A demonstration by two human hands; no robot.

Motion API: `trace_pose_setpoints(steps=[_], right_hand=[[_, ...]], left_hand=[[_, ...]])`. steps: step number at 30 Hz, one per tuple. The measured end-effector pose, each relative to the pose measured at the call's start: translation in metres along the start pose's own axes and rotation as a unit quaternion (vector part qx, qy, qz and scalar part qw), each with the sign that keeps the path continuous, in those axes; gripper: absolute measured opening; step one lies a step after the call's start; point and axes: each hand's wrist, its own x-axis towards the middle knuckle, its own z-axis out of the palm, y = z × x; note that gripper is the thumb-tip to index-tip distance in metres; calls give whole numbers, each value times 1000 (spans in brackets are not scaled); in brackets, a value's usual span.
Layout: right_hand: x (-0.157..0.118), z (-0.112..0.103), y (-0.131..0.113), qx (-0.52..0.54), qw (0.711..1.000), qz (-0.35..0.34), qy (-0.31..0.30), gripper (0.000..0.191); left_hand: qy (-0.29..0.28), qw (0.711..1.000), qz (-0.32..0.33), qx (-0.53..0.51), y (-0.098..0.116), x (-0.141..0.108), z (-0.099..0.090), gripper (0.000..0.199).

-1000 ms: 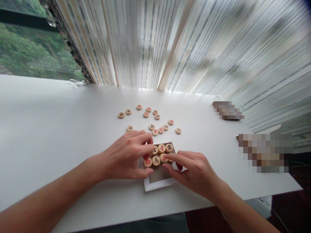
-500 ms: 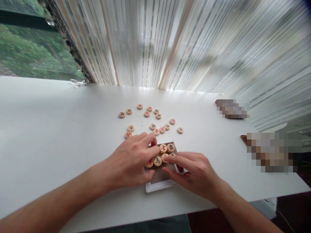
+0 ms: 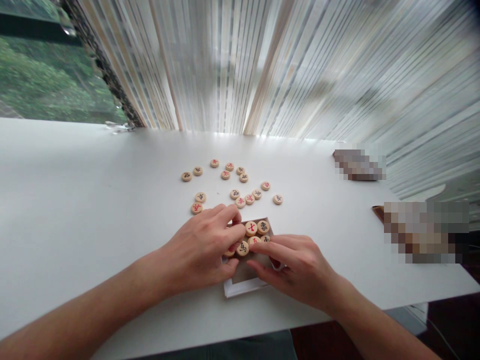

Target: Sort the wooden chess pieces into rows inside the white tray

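A small shallow white box lies in front of me with several xiangqi pieces in its far part. My left hand rests over the box's left side, index finger bent down onto a piece there, thumb apart from the fingers. It covers part of the left pieces. Beside its fingertips is a black-marked horse piece. From the right, my right hand reaches over the box wall. Its index fingertip touches a red-marked piece, with the thumb spread below. Behind these sit a red-marked piece and a black-marked piece.
Several loose pieces lie beyond the box on the white table, among them a red-marked one near my left hand and a black-marked one farther right. Two blurred-out items are at the right. A string curtain hangs behind.
My right index finger has drawn back slightly toward the near edge of the red-marked piece, showing more of its character. My left hand stays nearly in place. The view has shifted a little.
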Motion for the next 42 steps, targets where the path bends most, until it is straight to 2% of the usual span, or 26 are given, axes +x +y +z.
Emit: trace_pose_setpoints(steps=[9, 18, 42], right_hand=[[-1, 4, 0, 0, 1000, -8, -9, 13], [-1, 4, 1, 7, 1000, -6, -4, 12], [-2, 10, 2, 1, 1000, -6, -10, 17]], left_hand=[[-25, 990, -41, -135, -14, -3, -33, 23], [-56, 988, -57, -135, -18, -1, -25, 22], [-38, 987, -55, -144, -13, -2, -23, 25]])
